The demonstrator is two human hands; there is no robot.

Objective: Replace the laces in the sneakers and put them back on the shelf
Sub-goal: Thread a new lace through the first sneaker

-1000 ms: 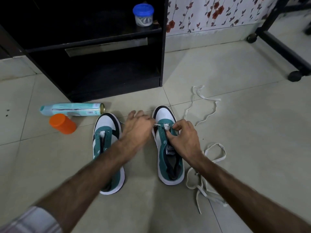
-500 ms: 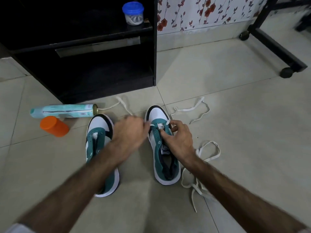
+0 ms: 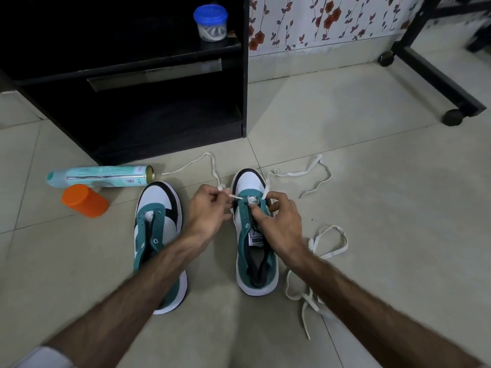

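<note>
Two teal, white and black sneakers stand on the tiled floor, toes pointing away from me. The left sneaker (image 3: 156,229) has no lace. A white lace (image 3: 300,173) runs through the front eyelets of the right sneaker (image 3: 252,251). My left hand (image 3: 210,208) pinches the lace's left end beside the toe; the rest of that end trails off toward the shelf. My right hand (image 3: 279,219) rests on the sneaker's tongue and grips the lace's right end. A second white lace (image 3: 318,261) lies loose on the floor to the right.
A black shelf unit (image 3: 159,107) stands just beyond the sneakers, with a blue-lidded jar (image 3: 210,22) on its upper board. A pale green spray can (image 3: 101,176) lies on its side and an orange cap (image 3: 83,200) sits next to it. A black wheeled frame (image 3: 438,83) stands at the right.
The lace has been pulled through the front eyelets: its left end now trails toward the shelf. My left hand has drawn away to the left of the toe.
</note>
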